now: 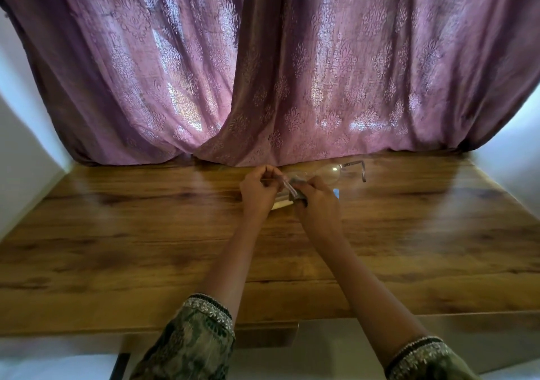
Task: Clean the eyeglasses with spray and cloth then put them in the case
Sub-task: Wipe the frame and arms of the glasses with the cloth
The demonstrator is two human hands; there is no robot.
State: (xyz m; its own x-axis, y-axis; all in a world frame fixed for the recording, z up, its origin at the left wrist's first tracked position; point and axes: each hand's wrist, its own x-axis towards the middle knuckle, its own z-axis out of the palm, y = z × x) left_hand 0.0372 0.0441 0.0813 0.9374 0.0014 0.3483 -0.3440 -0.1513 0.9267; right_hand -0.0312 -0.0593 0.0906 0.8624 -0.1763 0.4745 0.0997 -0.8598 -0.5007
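— Glasses (331, 172)?
— At the far edge of the table (146, 233), just before the curtain (263, 72), with one lens and one arm out to the right.
— Left hand (257, 191)?
— Curled, pinching the frame's left end.
— Right hand (318, 204)?
— Curled as well, pressing a grey cloth (295, 187) against the frame.
— Below the hands?
— Pale thing (280, 205) on the table, mostly hidden; cannot tell what.
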